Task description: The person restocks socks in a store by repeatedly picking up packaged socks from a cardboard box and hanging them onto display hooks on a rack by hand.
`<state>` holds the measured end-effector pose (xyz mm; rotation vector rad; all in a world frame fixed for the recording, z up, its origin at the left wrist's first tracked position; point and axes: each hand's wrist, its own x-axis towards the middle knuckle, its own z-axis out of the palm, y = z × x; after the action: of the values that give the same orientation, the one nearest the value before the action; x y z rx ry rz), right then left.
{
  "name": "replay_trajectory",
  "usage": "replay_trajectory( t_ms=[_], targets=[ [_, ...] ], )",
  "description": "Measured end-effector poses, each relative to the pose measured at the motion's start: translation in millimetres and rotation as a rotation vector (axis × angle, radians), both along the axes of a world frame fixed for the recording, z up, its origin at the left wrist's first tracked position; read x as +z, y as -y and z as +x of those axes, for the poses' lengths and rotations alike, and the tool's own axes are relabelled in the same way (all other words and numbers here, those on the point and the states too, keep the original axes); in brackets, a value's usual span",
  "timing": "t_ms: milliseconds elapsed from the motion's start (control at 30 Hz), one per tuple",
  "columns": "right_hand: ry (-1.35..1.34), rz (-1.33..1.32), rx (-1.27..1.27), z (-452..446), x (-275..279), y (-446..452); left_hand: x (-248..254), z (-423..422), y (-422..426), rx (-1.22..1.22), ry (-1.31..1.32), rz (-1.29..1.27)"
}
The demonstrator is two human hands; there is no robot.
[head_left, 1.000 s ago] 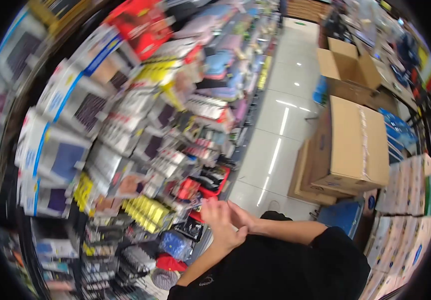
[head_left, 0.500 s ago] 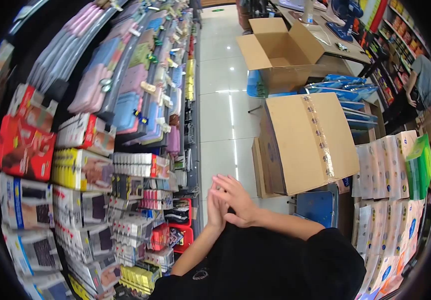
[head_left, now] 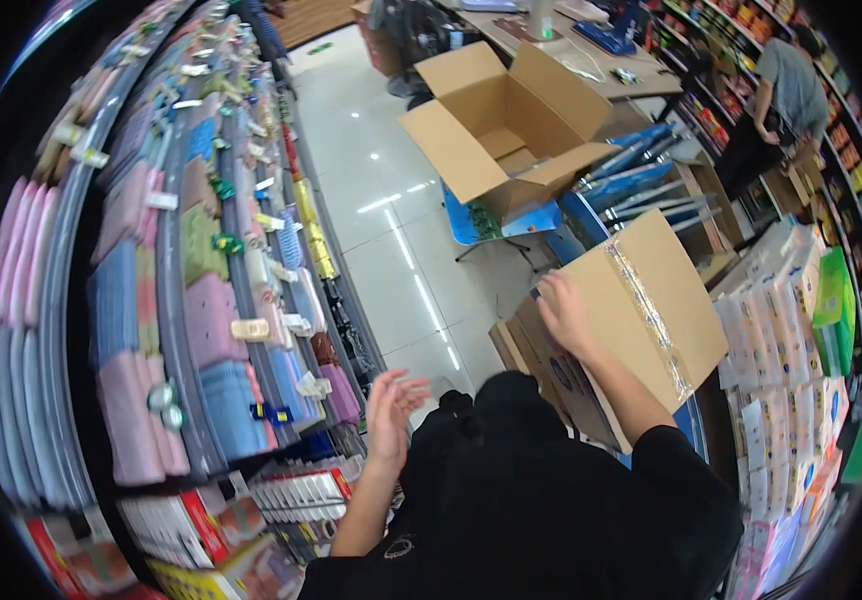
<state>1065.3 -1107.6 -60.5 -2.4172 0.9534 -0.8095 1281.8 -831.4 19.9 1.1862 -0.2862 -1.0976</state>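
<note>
My left hand (head_left: 391, 412) is raised over the aisle beside the towel shelf, with its fingers apart and nothing held. My right hand (head_left: 563, 312) is at the left edge of a closed, taped cardboard box (head_left: 651, 300). Its fingers look loosely extended, and whether they touch the box I cannot tell. Clear tape runs along the box's top. Behind it, an open cardboard box (head_left: 496, 125) with spread flaps rests on a blue folding stool (head_left: 476, 225).
Folded towels (head_left: 221, 320) fill the shelf on the left, with boxed goods (head_left: 301, 495) below. Packs of tissue (head_left: 776, 310) are stacked at right. A desk (head_left: 591, 60) stands behind the open box. Another person (head_left: 786, 95) stands by the far right shelves.
My hands, pressed together before, have parted: the right went to the taped box, the left swung left. The view has turned and my body leans forward.
</note>
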Motion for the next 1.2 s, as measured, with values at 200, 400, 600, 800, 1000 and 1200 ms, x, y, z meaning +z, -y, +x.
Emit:
replay_trajectory(
  t_ms=[200,400,600,800,1000,1200],
  targets=[
    [-0.146,0.005,-0.249,-8,8,36,-42,99,109,-0.209,0.167,0.210],
    [-0.234,0.045,-0.335,8,-13,76,-66,146,260,-0.465,0.362,0.216],
    [-0.349,0.037,-0.408,35,-10,115,-102,163,472,-0.594,0.457,0.175],
    [-0.410,0.274,-0.468,29,-14,131,-238,131,698,-0.816,0.872,0.173],
    [-0.432,0.308,-0.524,31,-16,139,-331,82,761,-1.124,1.227,0.470],
    [-0.466,0.333,-0.552,34,-16,146,-355,65,768,-1.047,1.197,0.534]
  ],
)
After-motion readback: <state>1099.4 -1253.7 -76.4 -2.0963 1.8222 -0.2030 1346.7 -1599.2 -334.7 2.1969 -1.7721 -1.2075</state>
